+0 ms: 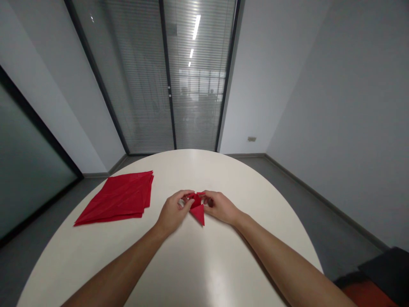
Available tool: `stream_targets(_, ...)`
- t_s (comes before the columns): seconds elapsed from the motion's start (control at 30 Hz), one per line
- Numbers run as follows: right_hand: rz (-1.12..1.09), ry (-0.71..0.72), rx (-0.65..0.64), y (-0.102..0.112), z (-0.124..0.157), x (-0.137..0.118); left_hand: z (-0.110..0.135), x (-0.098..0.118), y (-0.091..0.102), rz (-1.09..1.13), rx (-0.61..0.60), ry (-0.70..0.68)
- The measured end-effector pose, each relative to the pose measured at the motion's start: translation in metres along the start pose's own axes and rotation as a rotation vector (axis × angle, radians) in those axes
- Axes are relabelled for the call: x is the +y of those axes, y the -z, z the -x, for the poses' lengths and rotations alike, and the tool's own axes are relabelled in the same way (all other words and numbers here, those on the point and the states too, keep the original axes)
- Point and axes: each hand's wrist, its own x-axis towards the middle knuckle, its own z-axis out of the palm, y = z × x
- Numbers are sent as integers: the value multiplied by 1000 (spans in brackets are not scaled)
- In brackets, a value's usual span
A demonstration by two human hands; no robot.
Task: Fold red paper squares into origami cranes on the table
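Between my two hands, near the middle of the white table, is a small folded piece of red paper or cloth [197,213]; which material I cannot tell. Its pointed end faces toward me, and its upper part is folded open. My left hand [174,213] pinches its left edge between thumb and fingers. On the other side, my right hand [220,207] has its fingers curled round the upper right edge. The fingertips partly hide the folds.
A stack of flat red sheets [119,198] lies at the left of the round white table [255,187]. Beyond the table stands a glass partition with blinds [198,111]. A black and red object [380,281], partly cut off, is at the lower right.
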Motion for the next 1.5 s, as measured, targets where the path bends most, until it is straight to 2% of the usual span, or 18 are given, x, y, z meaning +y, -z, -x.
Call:
stream_targets(0.2, -26, 13, -1, 0, 2, -2, -1, -3, 1, -58, 4, -59)
stream_targets(0.43, -90, 94, 159, 2, 0, -9, 1, 2, 1, -67, 4, -76)
stream_targets(0.7, -118, 48, 129, -1, -2, -9, 1, 9, -1, -12, -44, -118)
stream_targets(0.87, -143, 15, 140, -2, -3, -9, 0, 10, -2, -3, -7, -65)
stream_targets(1.1, -162, -15, 143, -2, -2, -9, 0, 5, -1, -8, 34, -1)
stream_targets(1.5, -160, -28, 150, 1, -2, -3, 0, -3, 0, -2, 11, 11)
